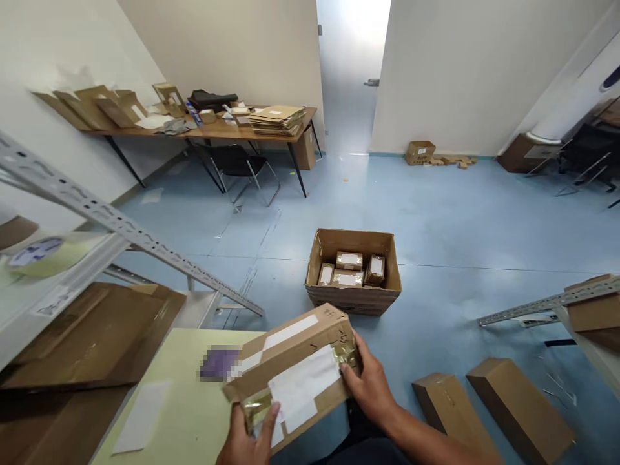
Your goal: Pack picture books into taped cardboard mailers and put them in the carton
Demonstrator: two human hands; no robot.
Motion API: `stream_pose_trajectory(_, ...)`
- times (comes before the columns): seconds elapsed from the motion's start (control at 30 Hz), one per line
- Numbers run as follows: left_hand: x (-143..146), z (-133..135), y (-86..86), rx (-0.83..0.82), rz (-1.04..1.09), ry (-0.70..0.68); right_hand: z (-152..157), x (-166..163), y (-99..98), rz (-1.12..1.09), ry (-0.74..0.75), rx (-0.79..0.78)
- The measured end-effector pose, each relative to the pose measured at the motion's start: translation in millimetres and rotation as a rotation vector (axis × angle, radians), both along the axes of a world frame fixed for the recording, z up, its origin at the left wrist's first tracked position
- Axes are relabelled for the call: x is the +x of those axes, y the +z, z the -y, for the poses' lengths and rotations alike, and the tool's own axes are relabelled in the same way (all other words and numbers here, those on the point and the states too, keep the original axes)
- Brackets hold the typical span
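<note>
A long brown cardboard box (295, 352), taped at its ends and bearing white labels, is held tilted between my two hands. My left hand (252, 433) grips its near left end, with the thumb on the labelled side. At the other end, my right hand (371, 387) clasps the corner, thumb pressed by the shiny tape. Beyond the held box, an open carton (356, 300) stands on the floor with several small labelled boxes (349, 260) inside. To the left is a pale yellow tabletop (188, 374) with a white sheet (143, 416) and a pixelated purple patch on it.
Metal shelving (130, 236) with flattened cardboard (87, 329) flanks me on the left. Two long boxes (520, 410) lie on the floor at right, near another shelf frame (552, 300). Further off are a desk (232, 126) piled with cardboard, a chair (237, 161) and a door (351, 77).
</note>
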State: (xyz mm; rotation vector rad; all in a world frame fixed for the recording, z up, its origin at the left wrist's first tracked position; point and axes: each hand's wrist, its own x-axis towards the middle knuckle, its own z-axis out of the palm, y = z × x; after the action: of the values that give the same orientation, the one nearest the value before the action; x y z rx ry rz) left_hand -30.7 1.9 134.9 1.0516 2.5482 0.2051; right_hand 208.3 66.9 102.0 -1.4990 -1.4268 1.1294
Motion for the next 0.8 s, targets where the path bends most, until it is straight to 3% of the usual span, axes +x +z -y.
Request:
stream_pose_trajectory(0.1, 37, -40, -8.0, 0.005, 0.119, -0.137, -7, 46, -9.9, -0.018, -0.121, -0.078)
stream_pose_trajectory(0.2, 56, -76, -14.5, -0.021, 0.286, -0.316, -15, 74, -21.5, -0.002, -0.217, -0.149)
stream_pose_trajectory(0.43, 72, -166, -38.3, -0.121, 0.443, -0.525, -62, 89, -56.5, 0.1, -0.339, -0.237)
stream_pose_trajectory(0.6, 65, -251, -63.7, -0.064, 0.501, -0.642, -130, 84, -67.0, 0.146, -0.389, -0.249)
stream_pose_trajectory(0.73, 55, -338, -82.6, 0.066, 0.485, -0.681, -206, 76, -69.4, 0.175, -0.399, -0.176)
stream_pose_trajectory(0.8, 52, -383, -89.7, 0.054, 0.441, -0.689, -245, 72, -71.7, 0.187, -0.399, -0.148)
